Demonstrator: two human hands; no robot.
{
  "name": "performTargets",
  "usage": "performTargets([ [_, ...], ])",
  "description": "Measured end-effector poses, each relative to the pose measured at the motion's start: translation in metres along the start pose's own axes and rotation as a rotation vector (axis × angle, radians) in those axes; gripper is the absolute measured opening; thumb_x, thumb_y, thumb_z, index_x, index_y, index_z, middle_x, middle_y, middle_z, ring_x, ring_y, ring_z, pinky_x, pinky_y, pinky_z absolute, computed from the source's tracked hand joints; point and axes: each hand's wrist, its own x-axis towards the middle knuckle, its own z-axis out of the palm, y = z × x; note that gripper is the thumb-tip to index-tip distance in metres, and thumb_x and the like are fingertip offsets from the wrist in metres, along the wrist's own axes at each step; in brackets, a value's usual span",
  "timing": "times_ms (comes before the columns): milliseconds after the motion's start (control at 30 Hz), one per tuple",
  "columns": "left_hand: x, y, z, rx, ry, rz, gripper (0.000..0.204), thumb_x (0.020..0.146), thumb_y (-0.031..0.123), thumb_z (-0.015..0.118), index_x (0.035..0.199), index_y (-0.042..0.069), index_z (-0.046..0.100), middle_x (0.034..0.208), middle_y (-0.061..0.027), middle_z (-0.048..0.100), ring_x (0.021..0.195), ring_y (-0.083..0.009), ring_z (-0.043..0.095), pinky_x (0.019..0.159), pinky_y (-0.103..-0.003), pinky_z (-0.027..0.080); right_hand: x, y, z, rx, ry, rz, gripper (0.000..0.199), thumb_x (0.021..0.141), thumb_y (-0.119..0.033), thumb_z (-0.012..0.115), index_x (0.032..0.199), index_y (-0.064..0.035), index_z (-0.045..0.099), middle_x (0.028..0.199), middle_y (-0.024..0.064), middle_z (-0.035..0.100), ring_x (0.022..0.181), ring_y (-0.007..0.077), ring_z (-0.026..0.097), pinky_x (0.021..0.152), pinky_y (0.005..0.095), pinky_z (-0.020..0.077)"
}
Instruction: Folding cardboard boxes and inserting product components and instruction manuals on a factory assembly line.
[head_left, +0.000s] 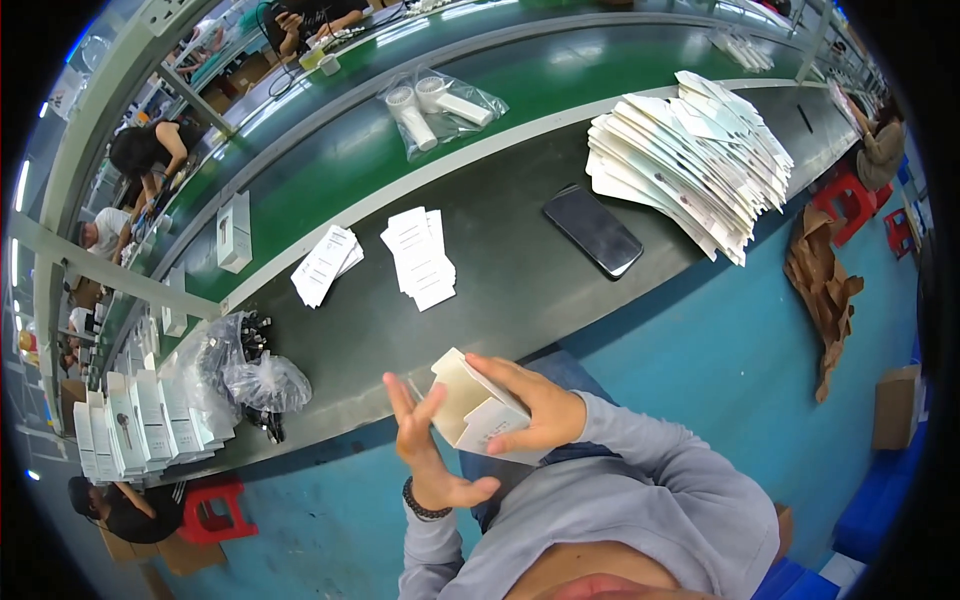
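Observation:
My right hand (541, 405) grips a small white carton (497, 424) over my lap, thumb on its near face and fingers along the far side. The carton's open end and inner walls face up and left, with flaps standing out. Beside that end, my left hand (428, 452) has its fingers stretched apart and its thumb pointing to the carton; whether a fingertip touches a flap is hard to tell. In front of me on the dark bench lie two stacks of white printed leaflets (420, 262) (325, 266) and a black smartphone (594, 231).
A large pile of flattened cartons (690, 165) covers the bench at right. Bagged cables (262, 380) and standing white boxes (140, 425) are at left. On the green conveyor (300, 190) lie bagged white handheld fans (437, 108) and a white box (234, 233). Crumpled brown paper (822, 290) lies right. Co-workers sit around.

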Motion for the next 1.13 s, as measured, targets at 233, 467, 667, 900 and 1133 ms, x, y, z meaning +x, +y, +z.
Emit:
performTargets([
  [233, 0.004, 0.004, 0.005, -0.034, -0.154, -0.181, 0.056, 0.09, 0.028, 0.047, 0.138, 0.009, 0.025, 0.113, -0.019, 0.055, 0.121, -0.0471, 0.035, 0.1, -0.056, 0.022, -0.006, 0.013, 0.017, -0.004, 0.108, -0.099, 0.064, 0.08, -0.026, 0.066, 0.13, -0.0002, 0.033, 0.119, 0.0169, 0.044, 0.106, 0.0266, 0.046, 0.092, 0.0349, 0.0364],
  [467, 0.002, 0.002, 0.034, -0.218, 0.299, -0.105, 0.07, 0.076, -0.009, 0.048, 0.134, 0.015, 0.017, 0.1, -0.015, 0.049, 0.093, -0.0307, 0.053, 0.082, -0.042, 0.043, -0.002, 0.015, 0.048, 0.43, 0.511, -0.132, 0.04, 0.091, -0.031, 0.05, 0.115, -0.0001, 0.043, 0.121, 0.0188, 0.043, 0.103, 0.0211, 0.048, 0.089, 0.0337, 0.0399],
  [667, 0.004, -0.007, 0.02, -0.018, 0.323, 0.151, 0.097, 0.058, 0.038, 0.083, 0.133, 0.027, 0.022, 0.112, -0.0155, 0.039, 0.084, -0.0221, 0.048, 0.068, -0.034, 0.043, 0.002, 0.005, 0.025, 0.121, 0.18, 0.053, 0.031, 0.082, -0.015, 0.061, 0.111, -0.0038, 0.059, 0.108, 0.0098, 0.046, 0.082, 0.0128, 0.046, 0.068, 0.0253, 0.0407],
  [900, 0.005, -0.004, 0.019, 0.159, 0.221, 0.104, 0.114, 0.042, 0.064, 0.076, 0.135, 0.029, 0.021, 0.122, -0.0174, 0.033, 0.081, -0.0229, 0.047, 0.061, -0.031, 0.046, 0.003, 0.006, 0.023, 0.392, 0.075, 0.384, 0.048, 0.079, 0.003, 0.057, 0.124, -0.0012, 0.042, 0.103, 0.0057, 0.042, 0.085, 0.0074, 0.05, 0.066, 0.0181, 0.0429],
  [1133, 0.0, -0.01, 0.019, -0.267, 0.51, 0.038, 0.107, 0.052, 0.06, 0.076, 0.137, 0.023, 0.022, 0.132, -0.0206, 0.027, 0.091, -0.0235, 0.047, 0.069, -0.038, 0.05, -0.003, 0.045, 0.038, 0.24, 0.069, -0.035, 0.076, 0.081, -0.053, 0.055, 0.138, -0.0116, 0.028, 0.139, 0.0154, 0.031, 0.128, 0.0283, 0.028, 0.106, 0.031, 0.0183],
])
